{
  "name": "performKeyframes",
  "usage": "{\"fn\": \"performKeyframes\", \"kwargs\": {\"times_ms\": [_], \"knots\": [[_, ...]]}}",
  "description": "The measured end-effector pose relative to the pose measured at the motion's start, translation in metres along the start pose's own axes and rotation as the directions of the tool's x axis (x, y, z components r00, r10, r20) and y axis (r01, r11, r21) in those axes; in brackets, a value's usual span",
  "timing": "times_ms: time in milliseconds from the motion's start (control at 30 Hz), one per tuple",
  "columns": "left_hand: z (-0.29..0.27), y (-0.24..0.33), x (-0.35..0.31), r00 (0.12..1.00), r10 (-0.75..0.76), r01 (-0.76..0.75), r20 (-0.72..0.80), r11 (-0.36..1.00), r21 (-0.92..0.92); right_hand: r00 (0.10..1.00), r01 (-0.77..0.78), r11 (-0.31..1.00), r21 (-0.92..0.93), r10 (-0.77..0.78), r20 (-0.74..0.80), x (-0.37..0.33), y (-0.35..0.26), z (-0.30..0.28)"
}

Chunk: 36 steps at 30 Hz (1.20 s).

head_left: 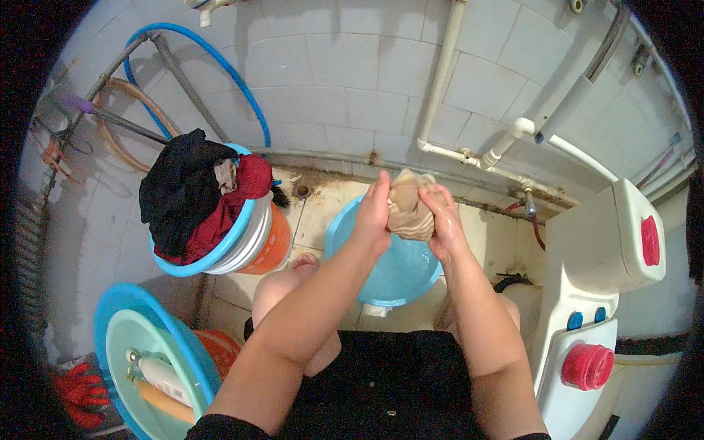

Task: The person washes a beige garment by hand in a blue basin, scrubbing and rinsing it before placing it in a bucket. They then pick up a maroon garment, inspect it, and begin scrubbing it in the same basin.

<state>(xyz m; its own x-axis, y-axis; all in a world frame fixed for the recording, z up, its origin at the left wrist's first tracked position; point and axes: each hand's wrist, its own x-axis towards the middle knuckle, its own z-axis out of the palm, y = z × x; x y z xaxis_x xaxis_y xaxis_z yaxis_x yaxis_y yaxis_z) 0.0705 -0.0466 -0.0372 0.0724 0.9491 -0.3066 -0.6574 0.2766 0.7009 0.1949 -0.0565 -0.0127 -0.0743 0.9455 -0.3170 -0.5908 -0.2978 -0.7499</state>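
Observation:
A bunched beige cloth, seemingly wet, is squeezed between my two palms. My left hand presses on its left side with the fingers pointing up and away from me. On the other side my right hand curls its fingers over the cloth's upper edge. Both hands are above the far part of a round light-blue basin, which stands on the floor between my legs. Water shows in the basin. The cloth hides part of the far rim, and the fingertips behind it are only partly visible.
Left, black clothes and dark-red clothes heap over a bucket. Nearer lie a blue basin, a pale-green basin holding a bottle, and red gloves. Right stands a white plastic unit with red parts.

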Motion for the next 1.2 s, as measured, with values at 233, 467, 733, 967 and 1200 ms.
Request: {"fn": "performKeyframes", "kwargs": {"times_ms": [233, 467, 733, 967, 1200], "knots": [[0.001, 0.023, -0.015, 0.869, -0.456, 0.474, 0.191, 0.878, -0.058, 0.73, 0.642, 0.447, -0.623, -0.605, 0.318, -0.011, 0.0, 0.008], [-0.026, -0.004, 0.022, 0.817, -0.31, 0.482, 0.486, 0.829, -0.282, 0.836, 0.549, 0.71, -0.441, -0.476, 0.274, -0.037, 0.015, 0.027], [0.017, 0.002, 0.006, 0.997, 0.069, -0.07, 0.015, 0.997, 0.013, 0.876, 0.459, 0.854, -0.246, -0.481, -0.034, -0.019, 0.028, 0.026], [0.031, 0.0, -0.001, 0.908, 0.414, -0.266, -0.056, 0.677, 0.686, 0.993, 0.024, 0.999, 0.047, -0.018, -0.119, 0.015, 0.037, 0.0], [0.028, 0.016, -0.01, 0.891, 0.454, -0.399, 0.001, 0.782, 0.479, 0.969, -0.247, 0.956, 0.157, 0.241, 0.054, 0.008, 0.003, 0.005]]}}
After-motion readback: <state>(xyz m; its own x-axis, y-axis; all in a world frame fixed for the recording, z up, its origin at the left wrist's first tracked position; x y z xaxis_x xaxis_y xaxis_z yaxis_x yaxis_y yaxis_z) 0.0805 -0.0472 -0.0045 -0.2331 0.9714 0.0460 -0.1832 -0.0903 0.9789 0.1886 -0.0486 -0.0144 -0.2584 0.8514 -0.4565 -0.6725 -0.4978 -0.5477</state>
